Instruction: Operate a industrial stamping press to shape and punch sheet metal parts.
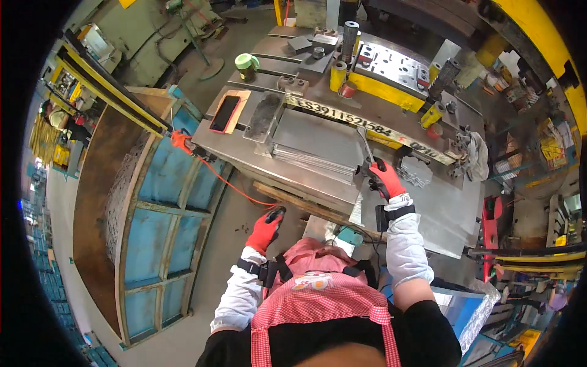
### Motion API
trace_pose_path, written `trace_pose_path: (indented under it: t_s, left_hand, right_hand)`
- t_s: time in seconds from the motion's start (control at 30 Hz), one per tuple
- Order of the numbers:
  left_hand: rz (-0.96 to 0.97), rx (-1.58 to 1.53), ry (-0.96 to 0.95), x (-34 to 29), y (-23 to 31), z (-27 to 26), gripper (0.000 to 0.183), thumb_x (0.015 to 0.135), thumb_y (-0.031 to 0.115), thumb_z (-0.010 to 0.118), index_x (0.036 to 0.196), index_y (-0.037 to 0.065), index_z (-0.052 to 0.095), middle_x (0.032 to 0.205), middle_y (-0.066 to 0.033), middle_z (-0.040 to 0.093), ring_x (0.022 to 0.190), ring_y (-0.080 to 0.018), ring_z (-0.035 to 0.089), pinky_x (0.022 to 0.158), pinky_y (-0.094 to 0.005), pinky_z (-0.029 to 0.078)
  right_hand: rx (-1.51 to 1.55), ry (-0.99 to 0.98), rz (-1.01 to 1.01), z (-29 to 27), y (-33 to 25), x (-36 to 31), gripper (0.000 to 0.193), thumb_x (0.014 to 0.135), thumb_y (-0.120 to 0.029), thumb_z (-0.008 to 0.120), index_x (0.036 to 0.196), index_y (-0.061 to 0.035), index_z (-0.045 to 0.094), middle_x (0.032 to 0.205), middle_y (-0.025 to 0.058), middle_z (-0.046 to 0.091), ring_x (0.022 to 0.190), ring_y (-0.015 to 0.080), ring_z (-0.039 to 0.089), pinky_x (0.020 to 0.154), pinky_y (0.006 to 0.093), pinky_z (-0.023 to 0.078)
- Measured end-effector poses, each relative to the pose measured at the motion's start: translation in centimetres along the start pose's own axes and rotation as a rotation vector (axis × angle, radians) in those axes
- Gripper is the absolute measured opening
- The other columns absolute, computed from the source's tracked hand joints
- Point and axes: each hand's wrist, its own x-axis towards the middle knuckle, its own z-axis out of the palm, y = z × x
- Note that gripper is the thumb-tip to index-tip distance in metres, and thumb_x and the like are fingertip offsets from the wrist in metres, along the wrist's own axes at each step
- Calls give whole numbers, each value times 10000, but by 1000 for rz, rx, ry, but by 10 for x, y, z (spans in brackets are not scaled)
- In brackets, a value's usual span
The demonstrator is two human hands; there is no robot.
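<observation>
At the right end of the sheet-metal stack [318, 136], the right hand [385, 177], fingers closed round a slim metal tool [366, 145], could skew the stack if a loose grip slips; the left hand [266, 231], fingers' state not determinable, hangs on the stack's near side.

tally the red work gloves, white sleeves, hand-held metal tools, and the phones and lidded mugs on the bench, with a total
Red work gloves: 2
White sleeves: 2
Hand-held metal tool: 1
Phone: 1
Lidded mug: 1
Total: 7
</observation>
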Motion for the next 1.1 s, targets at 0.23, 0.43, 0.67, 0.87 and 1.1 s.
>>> trace_pose_path:
  t_s: [0.23, 0.43, 0.67, 0.87, 1.1]
  left_hand:
    - [327, -194, -367, 41, -20, 30, 389, 883, 232, 552, 1199, 8, 513, 1102, -74, 595, 972, -159, 576, 855, -287, 459]
    - [-108, -1248, -730, 75, 100, 115, 457, 865, 440, 521, 1142, 76, 530, 922, -88, 634, 889, -206, 614, 835, -368, 494]
    - [429, -372, -390, 71, 47, 95, 303, 856, 399, 524, 925, 113, 599, 607, -70, 579, 422, -214, 493, 383, -301, 362]
    - [1421, 478, -120, 23, 140, 103, 380, 763, 94, 568, 1139, 34, 559, 954, -168, 634, 853, -323, 609, 797, -413, 439]
    - [1251, 51, -692, 140, 266, 192, 260, 859, 164, 483, 1025, 13, 615, 938, -115, 645, 828, -184, 593, 767, -295, 437]
  right_hand:
    - [280, -54, -98, 2, -22, -31, 192, 789, -185, 635, 874, -60, 517, 660, -16, 501, 555, 64, 491, 474, 240, 402]
    - [38, 110, -233, 5, -26, -65, 471, 751, -193, 668, 1134, 29, 506, 736, 23, 560, 623, 79, 488, 563, 256, 429]
    - [99, -207, -107, -26, -10, -138, 425, 765, -161, 651, 1138, -13, 513, 812, 2, 579, 702, 89, 511, 643, 278, 447]
    - [383, -324, -75, -58, 3, -204, 551, 749, -54, 605, 1270, -11, 429, 965, 72, 602, 903, 151, 563, 788, 272, 433]
    - [488, -71, -32, -46, -68, -184, 551, 782, -79, 617, 1295, -71, 414, 822, 11, 573, 590, 55, 451, 512, 208, 386]
